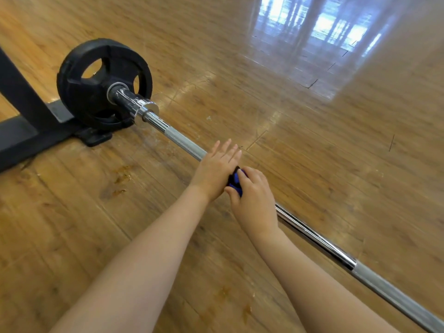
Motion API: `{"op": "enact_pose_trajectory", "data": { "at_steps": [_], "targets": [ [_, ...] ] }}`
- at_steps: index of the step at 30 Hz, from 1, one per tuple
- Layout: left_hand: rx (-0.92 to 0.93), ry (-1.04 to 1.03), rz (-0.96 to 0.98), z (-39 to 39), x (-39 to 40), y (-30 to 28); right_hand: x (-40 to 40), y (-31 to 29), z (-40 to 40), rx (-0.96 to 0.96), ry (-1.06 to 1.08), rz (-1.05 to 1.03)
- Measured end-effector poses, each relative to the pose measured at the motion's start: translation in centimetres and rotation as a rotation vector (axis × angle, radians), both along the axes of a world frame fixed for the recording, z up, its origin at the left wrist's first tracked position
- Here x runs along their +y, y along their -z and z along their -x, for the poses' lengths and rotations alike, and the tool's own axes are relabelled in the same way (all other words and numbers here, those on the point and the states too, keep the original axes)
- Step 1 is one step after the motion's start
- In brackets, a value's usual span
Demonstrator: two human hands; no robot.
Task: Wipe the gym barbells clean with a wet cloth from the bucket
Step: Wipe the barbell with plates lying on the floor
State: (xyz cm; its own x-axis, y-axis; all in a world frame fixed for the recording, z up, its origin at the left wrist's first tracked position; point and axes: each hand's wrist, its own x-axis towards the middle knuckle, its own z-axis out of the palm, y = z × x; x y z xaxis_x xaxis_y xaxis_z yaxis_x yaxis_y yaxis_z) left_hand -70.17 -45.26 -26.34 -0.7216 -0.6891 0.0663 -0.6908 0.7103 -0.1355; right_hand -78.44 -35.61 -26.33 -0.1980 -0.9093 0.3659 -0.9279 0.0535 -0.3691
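Wiping looks mid-way: the right hand (253,203) has its fingers clamped on the blue cloth (236,180) around the barbell (319,239) shaft lying across the floor (312,140), the left hand (217,168) rests flat-fingered beside it, and the stretch toward the plate (96,82) seems left.

Bright, even daylight; strong bluish-white window glare on the glossy wooden floor (319,32) at upper right, specular streaks along the chrome barbell shaft (317,239), soft weak shadows under the forearms, wide-angle bending toward the edges, slight overall softness and motion blur.
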Motion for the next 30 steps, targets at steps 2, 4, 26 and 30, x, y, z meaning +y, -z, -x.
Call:
{"op": "enact_pose_trajectory", "data": {
  "at_steps": [2, 4, 26, 30],
  "targets": [
    [0.039, -0.005, -0.025, 0.0, 0.2, 0.0, 0.4, 0.2, 0.5, 0.034, -0.078, -0.013],
    [0.045, -0.002, -0.024, 0.1, 0.1, 0.0, 2.0, 0.7, 2.1, 0.066, -0.104, -0.012],
    [-0.058, -0.036, -0.034, 0.7, 0.0, -0.6, 2.9, 1.5, 2.0, 0.218, -0.063, -0.009],
    [0.025, 0.017, 0.043, 0.1, -0.1, 0.5, 0.3, 0.6, 0.2, 0.045, -0.082, -0.051]
  ]
}}
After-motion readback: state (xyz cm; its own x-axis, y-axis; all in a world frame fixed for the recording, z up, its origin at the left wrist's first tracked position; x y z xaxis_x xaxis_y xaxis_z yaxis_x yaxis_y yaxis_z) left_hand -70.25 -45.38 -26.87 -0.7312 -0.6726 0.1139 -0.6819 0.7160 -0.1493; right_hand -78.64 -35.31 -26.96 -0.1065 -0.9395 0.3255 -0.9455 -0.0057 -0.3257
